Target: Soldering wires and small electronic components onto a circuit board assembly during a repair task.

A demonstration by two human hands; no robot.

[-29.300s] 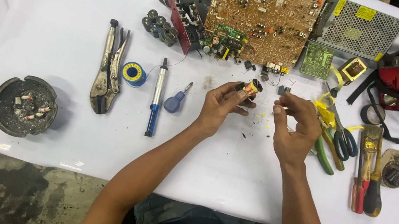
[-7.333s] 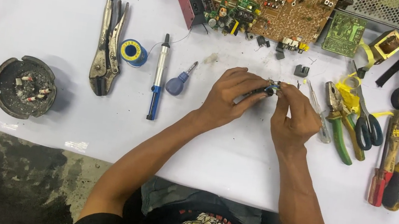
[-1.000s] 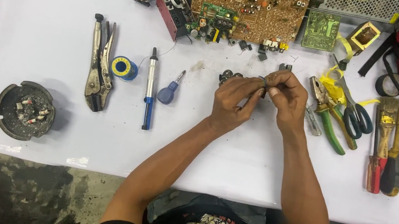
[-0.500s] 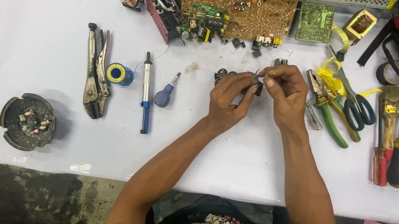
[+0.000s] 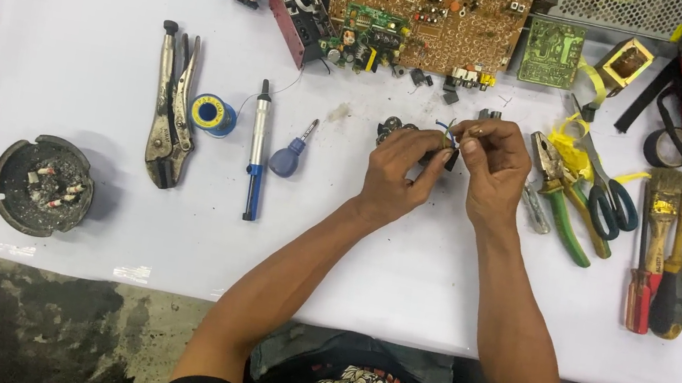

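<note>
Seen from above, a left hand [image 5: 397, 168] and right hand [image 5: 491, 164] meet over a white worktop [image 5: 436, 276], both pinching a small dark part with thin wires [image 5: 447, 144], grip clenched on it. A circuit board [image 5: 433, 9] lies beyond, pliers [image 5: 562, 200] just right. Judged best done held steady, close above the worktop

Head view: looking steeply down from above the person's own head.
Facing: across the white table [image 5: 118, 9] towards the brown circuit board [image 5: 438, 9] at its far edge.
Nearness: taking in both forearms, close.
</note>
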